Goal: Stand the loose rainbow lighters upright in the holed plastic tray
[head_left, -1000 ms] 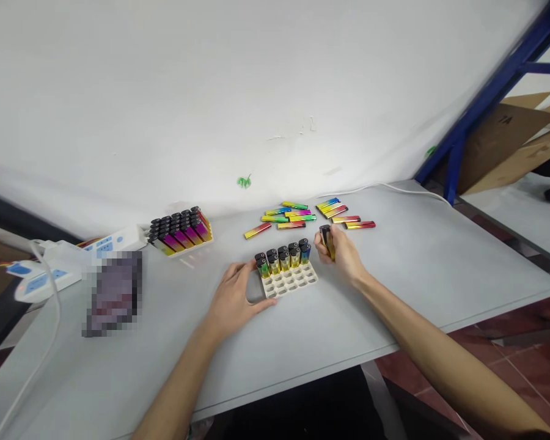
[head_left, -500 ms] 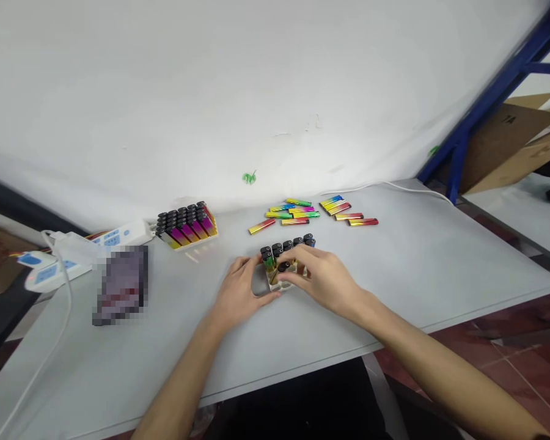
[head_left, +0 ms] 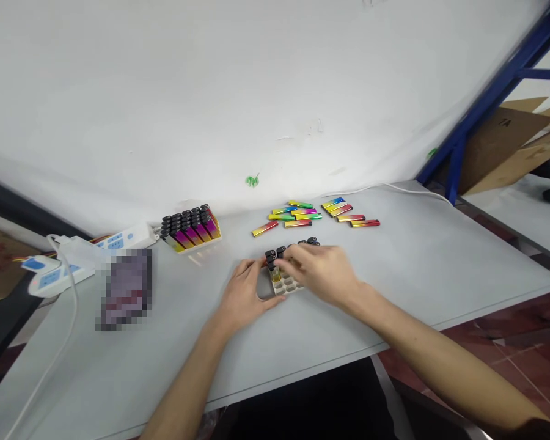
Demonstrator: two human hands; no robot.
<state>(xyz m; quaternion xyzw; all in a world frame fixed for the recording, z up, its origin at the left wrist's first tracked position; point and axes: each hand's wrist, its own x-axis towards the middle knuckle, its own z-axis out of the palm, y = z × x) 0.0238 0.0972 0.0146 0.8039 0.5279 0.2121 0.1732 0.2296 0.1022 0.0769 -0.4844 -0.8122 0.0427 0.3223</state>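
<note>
Left hand: flat on the table, fingers spread and loose, fingertips touching the left edge of the tray; nothing grasped. Right hand: lies over the right part of the tray, fingers curled down onto the lighters standing in it; whether it grips one cannot be told, as the hand hides its fingertips. Tray: pale, with rows of small cells, sits between the two hands; black-capped lighters stand upright in its far rows, near cells bare. Loose lighters: rainbow-coloured, lying flat in a scatter beyond the right hand, apart from it. Full tray: packed with upright lighters, beyond and left of the left hand, well apart. Power strips: white with blue sockets, far left of the left hand. Cable: white, runs along the table's far edge beyond the right hand.
</note>
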